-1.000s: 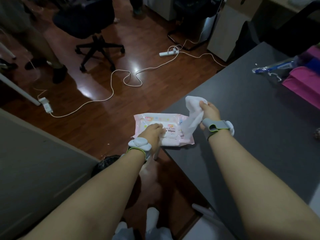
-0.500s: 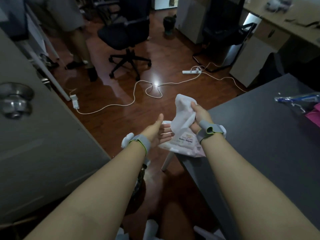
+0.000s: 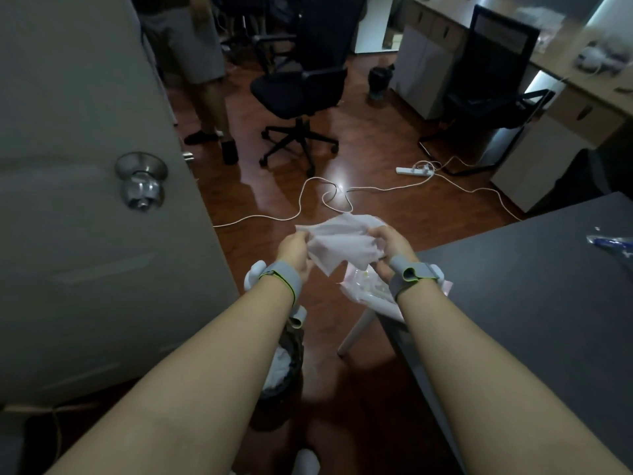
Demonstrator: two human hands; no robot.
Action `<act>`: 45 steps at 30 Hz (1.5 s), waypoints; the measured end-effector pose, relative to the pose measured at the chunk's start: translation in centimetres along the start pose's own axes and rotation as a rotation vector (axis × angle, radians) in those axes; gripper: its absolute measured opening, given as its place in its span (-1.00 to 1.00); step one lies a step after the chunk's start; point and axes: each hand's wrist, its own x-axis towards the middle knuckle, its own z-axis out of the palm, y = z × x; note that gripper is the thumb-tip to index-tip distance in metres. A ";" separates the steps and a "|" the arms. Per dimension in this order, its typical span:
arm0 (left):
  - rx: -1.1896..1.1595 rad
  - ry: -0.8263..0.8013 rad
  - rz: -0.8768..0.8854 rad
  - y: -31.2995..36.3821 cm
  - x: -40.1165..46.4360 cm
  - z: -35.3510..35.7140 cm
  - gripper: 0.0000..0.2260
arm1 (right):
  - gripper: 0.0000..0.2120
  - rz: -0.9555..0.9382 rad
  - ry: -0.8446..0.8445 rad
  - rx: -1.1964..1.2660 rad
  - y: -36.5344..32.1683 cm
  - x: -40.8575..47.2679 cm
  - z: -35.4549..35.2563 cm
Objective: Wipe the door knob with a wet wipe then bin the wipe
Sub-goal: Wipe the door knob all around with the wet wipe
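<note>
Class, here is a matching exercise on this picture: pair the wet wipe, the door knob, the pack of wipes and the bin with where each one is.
Things:
1 wet wipe
2 door knob
3 pack of wipes
4 bin

Places:
A on the floor beneath the left forearm
B on the grey door
C held by both hands
D at the dark table's corner

Pairs: 1-C, 2-B, 3-D, 4-A

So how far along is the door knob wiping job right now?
Early. Done: a wet wipe is out of the pack at the table's corner. In hand: left hand and right hand hold it spread between them. Left: wiping the door knob, then dropping the wipe in the bin below.
</note>
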 end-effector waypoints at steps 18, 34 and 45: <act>0.304 0.286 0.077 8.2 -4.2 -15.4 -0.45 | -0.65 -0.121 -0.029 -0.051 5.9 -4.1 13.6; 0.770 0.699 0.787 8.9 -7.1 -25.7 -0.76 | -0.73 -0.641 0.071 -0.849 11.5 -8.9 20.0; 0.687 0.848 0.985 11.3 -9.1 -24.6 -0.70 | -0.85 -0.827 0.056 -0.830 10.3 -9.4 20.4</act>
